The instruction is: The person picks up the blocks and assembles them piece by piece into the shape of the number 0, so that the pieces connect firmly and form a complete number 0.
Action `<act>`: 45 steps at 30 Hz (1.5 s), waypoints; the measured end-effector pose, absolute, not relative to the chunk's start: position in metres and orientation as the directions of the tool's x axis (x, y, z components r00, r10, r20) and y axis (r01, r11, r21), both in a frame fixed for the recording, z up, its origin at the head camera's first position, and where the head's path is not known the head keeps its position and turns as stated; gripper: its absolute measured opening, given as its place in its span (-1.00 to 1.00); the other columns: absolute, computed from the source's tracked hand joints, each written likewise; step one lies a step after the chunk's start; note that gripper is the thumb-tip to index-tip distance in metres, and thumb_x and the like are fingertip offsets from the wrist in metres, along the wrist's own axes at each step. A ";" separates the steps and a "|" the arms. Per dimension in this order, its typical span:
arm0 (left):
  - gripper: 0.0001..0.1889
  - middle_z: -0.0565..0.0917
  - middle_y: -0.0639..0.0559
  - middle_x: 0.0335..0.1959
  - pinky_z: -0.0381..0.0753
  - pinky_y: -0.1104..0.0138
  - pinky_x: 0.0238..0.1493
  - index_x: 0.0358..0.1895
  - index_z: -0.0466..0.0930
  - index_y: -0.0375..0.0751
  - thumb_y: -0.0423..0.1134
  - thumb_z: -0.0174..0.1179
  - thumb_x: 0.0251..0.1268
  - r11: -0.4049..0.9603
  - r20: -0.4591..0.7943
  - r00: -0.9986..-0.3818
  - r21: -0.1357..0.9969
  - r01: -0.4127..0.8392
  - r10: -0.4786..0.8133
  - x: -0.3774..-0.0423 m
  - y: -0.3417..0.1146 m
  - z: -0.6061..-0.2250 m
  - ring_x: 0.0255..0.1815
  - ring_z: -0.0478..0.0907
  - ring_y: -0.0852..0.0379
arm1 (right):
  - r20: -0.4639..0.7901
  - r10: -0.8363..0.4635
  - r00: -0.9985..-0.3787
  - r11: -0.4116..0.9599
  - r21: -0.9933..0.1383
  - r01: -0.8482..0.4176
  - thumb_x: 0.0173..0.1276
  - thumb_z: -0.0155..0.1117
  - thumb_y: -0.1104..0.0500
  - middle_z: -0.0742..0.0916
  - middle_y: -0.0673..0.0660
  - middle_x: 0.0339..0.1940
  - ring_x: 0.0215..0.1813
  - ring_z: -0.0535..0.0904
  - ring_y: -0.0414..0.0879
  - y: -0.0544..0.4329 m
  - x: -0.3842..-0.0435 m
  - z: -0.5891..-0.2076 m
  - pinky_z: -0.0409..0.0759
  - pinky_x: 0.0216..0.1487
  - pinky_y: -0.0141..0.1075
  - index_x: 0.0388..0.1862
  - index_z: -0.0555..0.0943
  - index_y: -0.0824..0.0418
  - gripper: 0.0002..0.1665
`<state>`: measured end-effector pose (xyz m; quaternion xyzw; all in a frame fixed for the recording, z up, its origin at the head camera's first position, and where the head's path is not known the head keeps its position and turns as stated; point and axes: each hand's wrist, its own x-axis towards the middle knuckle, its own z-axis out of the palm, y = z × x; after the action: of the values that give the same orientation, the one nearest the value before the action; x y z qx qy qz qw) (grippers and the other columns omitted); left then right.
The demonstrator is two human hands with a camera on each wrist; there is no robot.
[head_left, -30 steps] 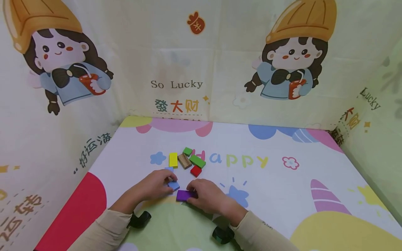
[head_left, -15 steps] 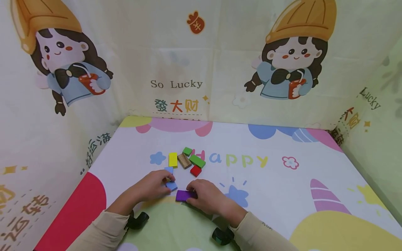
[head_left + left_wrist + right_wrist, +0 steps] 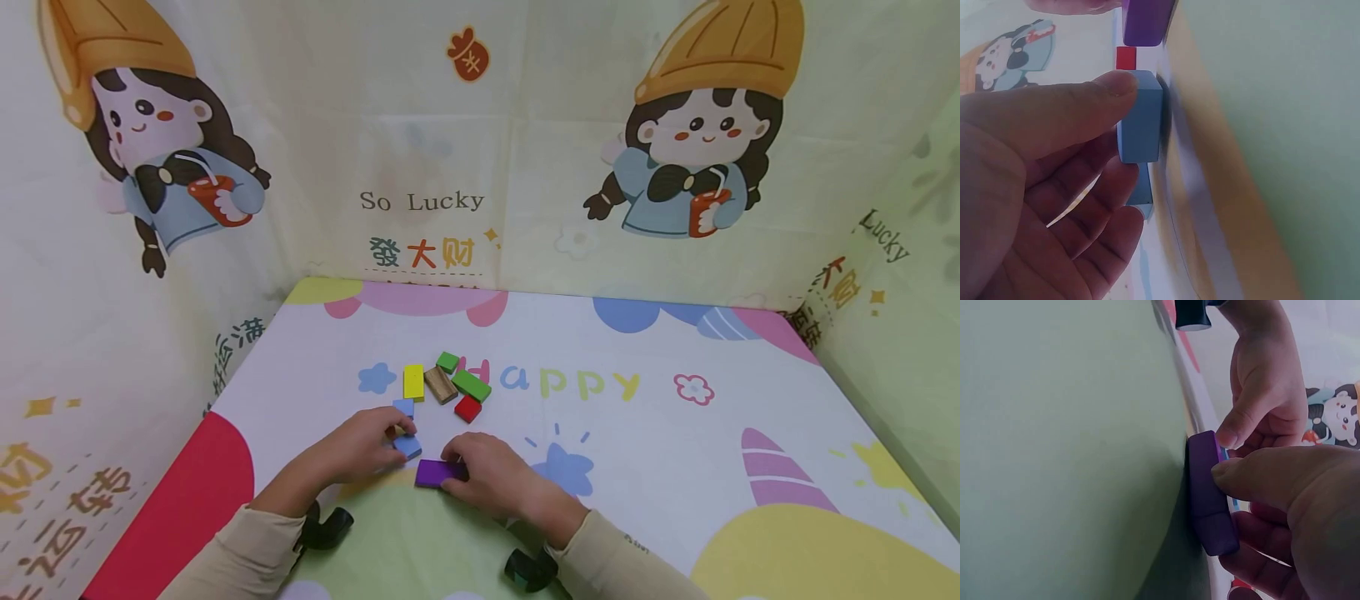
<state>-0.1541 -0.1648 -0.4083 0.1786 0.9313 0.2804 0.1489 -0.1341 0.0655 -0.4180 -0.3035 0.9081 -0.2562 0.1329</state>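
My left hand (image 3: 360, 447) pinches a light blue block (image 3: 408, 447) between thumb and fingers, low over the tabletop. In the left wrist view the thumb lies on the upper end of that blue block (image 3: 1141, 125). To its right, my right hand (image 3: 498, 477) grips a longer purple block (image 3: 432, 473) at its right end. The right wrist view has the thumb pressed against the side of the purple block (image 3: 1209, 487), fingers on the far side. A small gap separates the two held blocks in the head view. A second light blue block (image 3: 404, 407) lies just behind the left fingertips.
Beyond the hands lie a yellow block (image 3: 414, 382), a brown wood-grain block (image 3: 441, 385), a small green block (image 3: 447, 362), a longer green block (image 3: 472, 386) and a red block (image 3: 468, 408). A printed cloth covers the table (image 3: 637, 450); patterned curtains (image 3: 555, 167) enclose it.
The right hand has shifted slightly left and nearer the body with the purple block. The left hand has slid a little left with the blue block. The other blocks stay put.
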 end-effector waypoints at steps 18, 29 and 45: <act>-0.71 0.57 0.15 -0.21 0.55 0.21 -0.09 -0.07 0.64 -0.13 -0.35 0.45 0.16 0.774 -0.193 -0.881 0.581 0.251 0.431 -0.152 -0.168 -0.409 -0.17 0.48 0.13 | -0.066 -0.631 -0.773 0.672 -0.545 -0.502 0.35 0.41 0.03 0.67 -0.08 -0.17 -0.16 0.49 -0.27 0.061 -0.128 -0.422 0.53 0.01 -0.36 -0.01 0.65 0.14 -0.68; -0.71 0.57 0.15 -0.21 0.55 0.20 -0.08 -0.07 0.63 -0.11 -0.34 0.45 0.16 0.776 -0.210 -0.886 0.591 0.222 0.414 -0.149 -0.169 -0.408 -0.16 0.48 0.13 | -0.051 -0.645 -0.762 0.662 -0.536 -0.524 0.33 0.43 0.03 0.66 -0.10 -0.20 -0.19 0.48 -0.30 0.057 -0.126 -0.423 0.52 -0.02 -0.40 -0.03 0.65 0.14 -0.68; -0.72 0.57 0.15 -0.23 0.55 0.18 -0.09 -0.08 0.63 -0.13 -0.35 0.45 0.16 0.763 -0.208 -0.874 0.599 0.242 0.440 -0.147 -0.171 -0.408 -0.17 0.49 0.13 | -0.028 -0.651 -0.759 0.650 -0.537 -0.538 0.33 0.43 0.05 0.65 -0.08 -0.22 -0.21 0.46 -0.29 0.054 -0.124 -0.423 0.51 -0.05 -0.42 -0.05 0.64 0.16 -0.69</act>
<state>-0.1467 -0.1710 -0.4079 0.1845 0.9233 0.2904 0.1707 -0.1240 0.0542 -0.4230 -0.3295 0.9017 -0.2575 0.1096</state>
